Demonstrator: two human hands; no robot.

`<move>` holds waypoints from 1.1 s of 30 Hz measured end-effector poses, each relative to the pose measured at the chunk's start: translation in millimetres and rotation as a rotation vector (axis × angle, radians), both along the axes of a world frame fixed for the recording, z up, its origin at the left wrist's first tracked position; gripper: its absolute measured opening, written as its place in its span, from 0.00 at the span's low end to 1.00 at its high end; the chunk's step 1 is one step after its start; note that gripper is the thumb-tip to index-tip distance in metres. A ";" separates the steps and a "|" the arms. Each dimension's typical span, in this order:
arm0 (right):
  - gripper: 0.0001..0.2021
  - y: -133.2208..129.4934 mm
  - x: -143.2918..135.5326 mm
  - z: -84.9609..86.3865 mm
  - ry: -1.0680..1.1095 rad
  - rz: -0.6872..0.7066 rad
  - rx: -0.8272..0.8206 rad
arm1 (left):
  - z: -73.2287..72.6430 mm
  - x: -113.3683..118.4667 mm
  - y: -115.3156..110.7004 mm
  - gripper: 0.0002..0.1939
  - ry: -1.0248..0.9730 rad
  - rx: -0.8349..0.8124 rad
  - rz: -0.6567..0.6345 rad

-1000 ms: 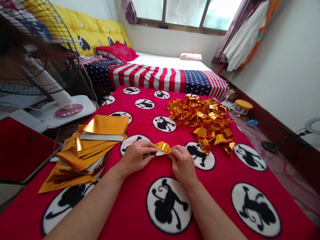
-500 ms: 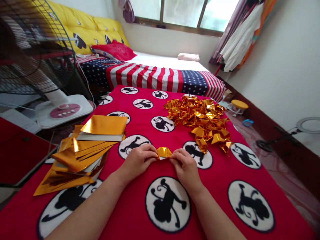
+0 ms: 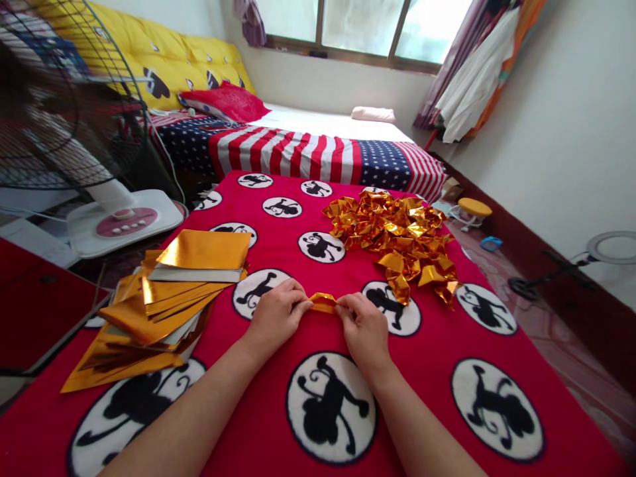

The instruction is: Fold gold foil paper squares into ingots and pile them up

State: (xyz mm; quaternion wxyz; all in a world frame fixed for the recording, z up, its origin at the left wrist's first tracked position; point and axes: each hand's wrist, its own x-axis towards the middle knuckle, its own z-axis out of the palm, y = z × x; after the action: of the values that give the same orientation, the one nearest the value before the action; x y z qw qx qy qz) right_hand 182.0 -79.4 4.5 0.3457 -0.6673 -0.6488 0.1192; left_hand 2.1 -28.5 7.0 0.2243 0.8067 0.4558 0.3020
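A small folded gold paper (image 3: 323, 303) is stretched between my two hands, low over the red cloth (image 3: 263, 411). My left hand (image 3: 279, 311) pinches its left end between thumb and fingers. At the right end, the fingers and thumb of my right hand (image 3: 364, 324) are closed on it. Left of my hands lies a stack of flat gold sheets (image 3: 203, 248), with more sheets (image 3: 144, 318) fanned out beneath and nearer to me. A heap of folded gold pieces (image 3: 392, 225) sits beyond my right hand.
A fan (image 3: 124, 222) stands at the left, next to a red panel (image 3: 40, 305). Behind the cloth-covered surface is a bed (image 3: 318, 156) with striped and starred fabric. On the right floor are a yellow stool (image 3: 474, 207) and a ring-topped stand (image 3: 613, 248).
The gold paper between my hands now shows an open, narrow hollow with a gold inner face, where a white edge showed before. My left thumb has shifted up along its end.
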 end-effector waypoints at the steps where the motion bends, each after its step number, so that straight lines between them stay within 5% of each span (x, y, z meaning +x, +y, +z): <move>1: 0.07 0.6 0.0 0.1 0.004 -0.007 -0.005 | -0.2 0.7 0.1 0.09 0.012 0.004 0.018; 12: 0.01 7.2 -1.9 5.1 -0.010 -0.140 -0.123 | 0.4 3.9 2.2 0.08 0.004 0.010 0.071; 33: 0.02 6.5 -8.9 1.0 -0.185 -0.136 -0.058 | 0.0 6.9 -1.4 0.07 0.125 0.012 0.214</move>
State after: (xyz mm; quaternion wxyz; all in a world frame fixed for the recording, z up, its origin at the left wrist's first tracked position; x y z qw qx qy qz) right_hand 173.2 -72.9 5.5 0.2723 -0.7275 -0.6277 0.0519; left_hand 9.0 -29.9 7.0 0.1571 0.7720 0.5506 0.2760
